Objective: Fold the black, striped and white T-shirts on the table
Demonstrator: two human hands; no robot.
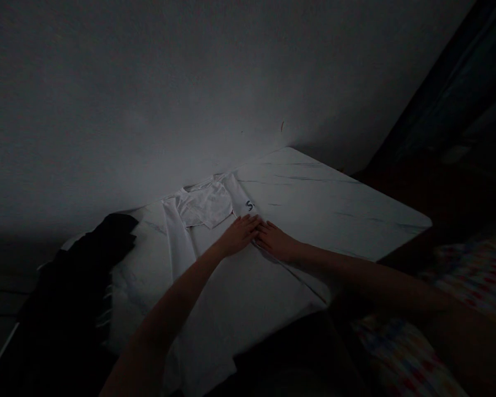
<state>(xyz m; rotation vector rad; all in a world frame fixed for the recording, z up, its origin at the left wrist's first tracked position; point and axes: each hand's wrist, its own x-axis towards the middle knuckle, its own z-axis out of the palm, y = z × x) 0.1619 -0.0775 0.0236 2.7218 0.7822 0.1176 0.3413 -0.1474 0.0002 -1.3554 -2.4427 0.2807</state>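
A white long-sleeved top (248, 286) lies spread on the marble-patterned table, its neckline toward the wall. One sleeve (243, 199), with a small dark mark like an "S", runs down its right side. My left hand (240, 234) rests flat on the top near this mark, fingers stretched out. Right beside it, my right hand (276, 241) lies flat at the garment's right edge, its fingertips meeting those of my left hand. Neither hand visibly grips the cloth. The picture is very dark, so fine folds under the fingers are hidden.
The table (314, 204) stands against a grey wall (169, 99); its right corner points away from me. A heap of black cloth (78, 275) covers the left end. Colourful patterned fabric (409, 353) shows at lower right, below the table's edge.
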